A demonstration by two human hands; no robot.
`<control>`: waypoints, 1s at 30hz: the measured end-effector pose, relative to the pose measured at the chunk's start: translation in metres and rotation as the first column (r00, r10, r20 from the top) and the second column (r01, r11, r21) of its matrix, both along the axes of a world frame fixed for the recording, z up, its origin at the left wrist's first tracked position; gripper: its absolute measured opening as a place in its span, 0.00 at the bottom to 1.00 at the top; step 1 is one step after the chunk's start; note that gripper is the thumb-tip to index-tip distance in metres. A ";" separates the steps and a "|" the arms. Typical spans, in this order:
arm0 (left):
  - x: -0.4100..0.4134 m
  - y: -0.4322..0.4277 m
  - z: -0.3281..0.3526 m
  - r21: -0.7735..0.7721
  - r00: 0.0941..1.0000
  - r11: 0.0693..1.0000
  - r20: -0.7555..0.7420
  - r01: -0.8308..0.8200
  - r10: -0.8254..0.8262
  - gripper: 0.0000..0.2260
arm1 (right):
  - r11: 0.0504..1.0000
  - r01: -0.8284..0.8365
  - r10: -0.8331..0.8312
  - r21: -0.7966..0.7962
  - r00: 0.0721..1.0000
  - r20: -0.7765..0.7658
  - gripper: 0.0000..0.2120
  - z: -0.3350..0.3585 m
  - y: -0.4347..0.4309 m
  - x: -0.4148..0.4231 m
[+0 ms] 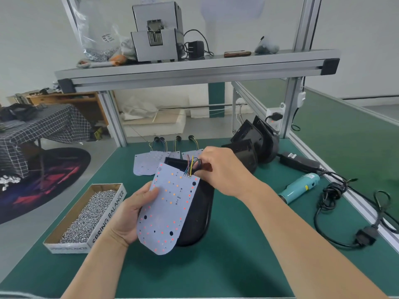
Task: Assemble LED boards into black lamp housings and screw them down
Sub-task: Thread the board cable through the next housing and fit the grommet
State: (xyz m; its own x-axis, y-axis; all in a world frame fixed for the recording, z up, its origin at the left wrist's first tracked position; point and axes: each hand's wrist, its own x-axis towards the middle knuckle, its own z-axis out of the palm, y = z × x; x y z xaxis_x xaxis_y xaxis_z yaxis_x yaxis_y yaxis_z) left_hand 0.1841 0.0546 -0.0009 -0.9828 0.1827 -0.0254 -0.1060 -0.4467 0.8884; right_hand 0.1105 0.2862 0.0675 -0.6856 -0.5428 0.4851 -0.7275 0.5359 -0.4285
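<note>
Left hand (132, 209) grips the LED board (170, 209) by its left edge, tilted over a black lamp housing (199, 214) on the green bench mat (237, 262). Right hand (220, 167) pinches the board's coloured wires (191, 166) at the housing's far end.

Pale, flat LED board (170, 208) with a rounded lower end, dotted with red and orange emitters: centre of frame, tilted, left edge gripped by the left hand (131, 212). Glossy black plastic lamp housing (200, 212) lies beneath its right side on the green mat. Bundle of coloured wires (191, 166) rises from the board's top edge, pinched by the right hand (218, 167). Further pale LED boards (143, 166) lie flat just above centre. Spare black housings (254, 139) are stacked centre right. Cardboard box of silver screws (86, 214): lower left. Teal electric screwdriver (300, 186): lying at right.
</note>
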 end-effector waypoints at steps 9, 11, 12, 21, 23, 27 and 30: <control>0.001 0.006 0.011 -0.147 0.999 0.989 0.039 0.019 -0.013 0.13 | 0.999 0.047 -0.049 -0.016 0.994 -0.101 0.05 -0.019 0.003 -0.006; 0.001 0.008 0.016 -0.183 0.999 0.982 0.032 0.046 -0.040 0.13 | 0.989 -0.010 0.019 -0.150 0.998 0.059 0.10 -0.018 0.004 -0.004; 0.001 0.009 0.019 -0.204 0.997 0.976 0.030 0.080 -0.075 0.14 | 0.991 -0.003 0.021 -0.136 0.990 0.136 0.14 -0.016 0.006 -0.005; 0.003 0.014 0.034 -0.394 0.960 0.884 -0.014 0.251 -0.279 0.16 | 0.999 -0.050 0.046 0.006 0.947 0.318 0.10 -0.006 0.015 -0.011; 0.002 0.019 0.034 -0.414 0.954 0.872 -0.025 0.261 -0.298 0.18 | 0.999 -0.018 0.029 -0.042 0.966 0.257 0.12 -0.012 0.012 -0.010; 0.001 0.022 0.033 -0.406 0.954 0.877 -0.035 0.259 -0.298 0.18 | 0.994 -0.008 0.025 -0.111 0.987 0.156 0.23 -0.017 0.009 -0.009; 0.001 0.020 0.029 -0.396 0.957 0.880 -0.011 0.261 -0.289 0.17 | 1.000 -0.012 0.017 -0.028 0.982 0.187 0.16 -0.018 0.011 -0.007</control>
State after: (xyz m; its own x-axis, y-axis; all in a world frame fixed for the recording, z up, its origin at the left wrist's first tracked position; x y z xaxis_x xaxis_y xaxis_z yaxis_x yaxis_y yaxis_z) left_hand 0.1849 0.0748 0.0281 -0.8965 0.4349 -0.0849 -0.1078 -0.0282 0.9938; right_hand 0.1032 0.2971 0.0499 -0.7574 -0.5423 0.3637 -0.6411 0.5122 -0.5715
